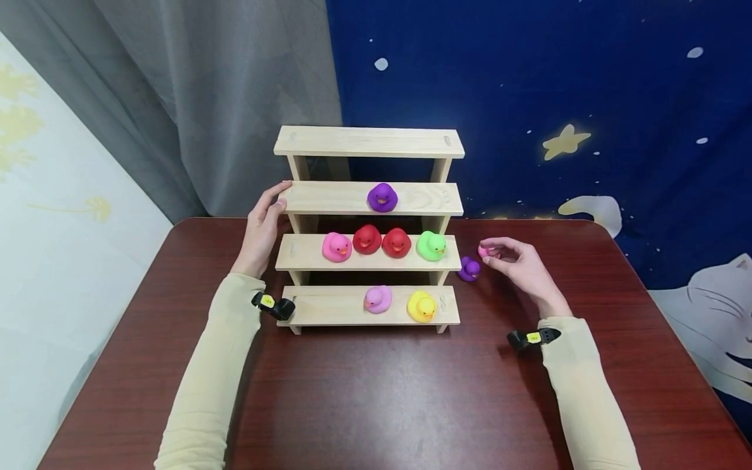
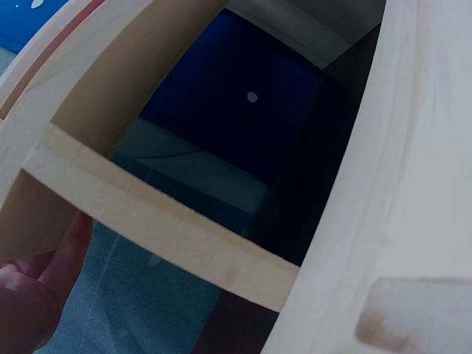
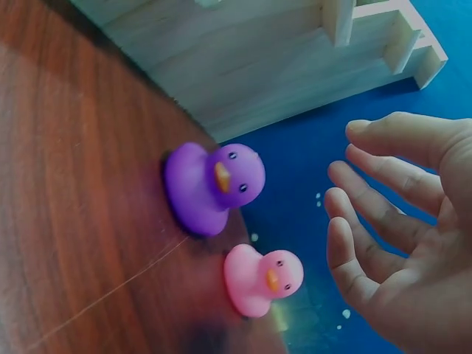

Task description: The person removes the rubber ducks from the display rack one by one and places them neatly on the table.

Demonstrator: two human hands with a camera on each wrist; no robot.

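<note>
The right hand (image 3: 426,254), at right in its wrist view, has spread, empty fingers; the left hand (image 1: 261,230) grips the stand (image 1: 329,197). The small pink duck (image 3: 259,280), lower centre, is probably light, soft: pinch its body.

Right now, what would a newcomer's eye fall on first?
Probably the pale wooden stand in the head view's centre, dotted with vivid ducks. Then the right hand beside a pink duck on the table right of the stand, while the left hand holds the stand's left side.
</note>
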